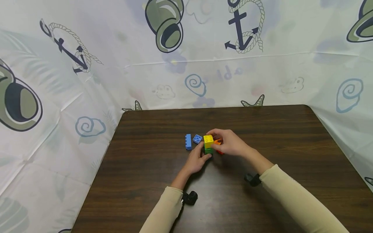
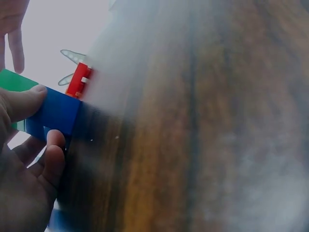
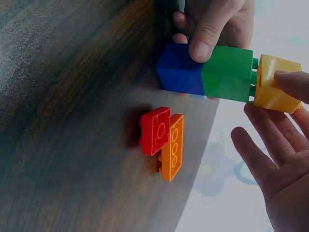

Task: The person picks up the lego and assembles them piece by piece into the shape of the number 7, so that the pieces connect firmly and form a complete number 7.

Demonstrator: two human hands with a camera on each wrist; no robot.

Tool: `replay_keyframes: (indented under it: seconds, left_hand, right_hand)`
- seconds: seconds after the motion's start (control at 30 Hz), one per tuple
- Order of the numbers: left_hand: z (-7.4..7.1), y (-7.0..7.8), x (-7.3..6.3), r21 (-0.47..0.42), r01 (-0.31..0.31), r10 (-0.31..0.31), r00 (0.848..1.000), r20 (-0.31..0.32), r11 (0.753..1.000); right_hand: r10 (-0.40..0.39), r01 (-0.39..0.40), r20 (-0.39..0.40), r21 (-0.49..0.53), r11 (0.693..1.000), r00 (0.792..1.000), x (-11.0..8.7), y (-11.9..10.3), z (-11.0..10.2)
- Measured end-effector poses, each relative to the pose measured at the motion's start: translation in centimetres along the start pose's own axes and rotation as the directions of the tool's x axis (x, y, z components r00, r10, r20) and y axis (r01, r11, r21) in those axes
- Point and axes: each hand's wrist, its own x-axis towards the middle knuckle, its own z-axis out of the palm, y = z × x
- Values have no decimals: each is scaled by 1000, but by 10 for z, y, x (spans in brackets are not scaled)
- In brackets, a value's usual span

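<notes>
My left hand [image 1: 194, 162] grips a short upright stack, a blue brick [image 3: 178, 67] at the bottom with a green brick [image 3: 227, 72] on it. Its thumb presses across the side where the two meet. Between the thumb and fingers of my right hand [image 1: 229, 142] is a yellow brick [image 3: 277, 82], held over the green one. In the right wrist view the green studs still show in a narrow gap under the yellow brick. The stack's lower part is mostly hidden in the head view.
Left of the stack lie a long blue brick [image 1: 188, 141] and a smaller blue brick [image 1: 197, 139]. To its right, partly behind my right hand, are a red brick [image 3: 155, 131] and an orange brick [image 3: 174, 150], close together on the dark wooden table [image 1: 140, 161].
</notes>
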Motion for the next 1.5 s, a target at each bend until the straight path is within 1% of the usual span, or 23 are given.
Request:
replay_keyframes:
  seconds: [0.1, 0.27, 0.37, 0.5, 0.63, 0.9, 1.17, 1.5]
  left_hand:
    - [-1, -1, 1, -13, -9, 10, 1000, 13, 1000]
    - [-5, -1, 3, -20, -29, 30, 999, 39, 999]
    - [-7, -1, 3, -33, -19, 21, 998, 63, 999]
    - [-9, 1, 4, -42, 8, -4, 996, 94, 999]
    - [-10, 2, 5, -29, 0, 4, 994, 109, 1000]
    - [-10, 2, 5, -28, -21, 24, 993, 116, 999]
    - [-9, 2, 5, -26, -29, 32, 992, 119, 999]
    - [-9, 2, 5, -26, -20, 23, 993, 119, 999]
  right_hand:
    - [11, -11, 2, -27, 1000, 1000, -1, 1, 2]
    - [31, -31, 10, -35, 999, 999, -2, -1, 3]
    - [43, -43, 12, -43, 998, 999, -3, -3, 3]
    - [40, -39, 8, -67, 997, 999, -3, -4, 3]
    - [28, -28, 4, -71, 997, 1000, -3, -4, 3]
    - [27, -26, 8, -68, 997, 1000, -3, -3, 2]
    - [31, -32, -10, -85, 996, 999, -5, -3, 4]
    - [47, -49, -13, -117, 992, 999, -5, -3, 5]
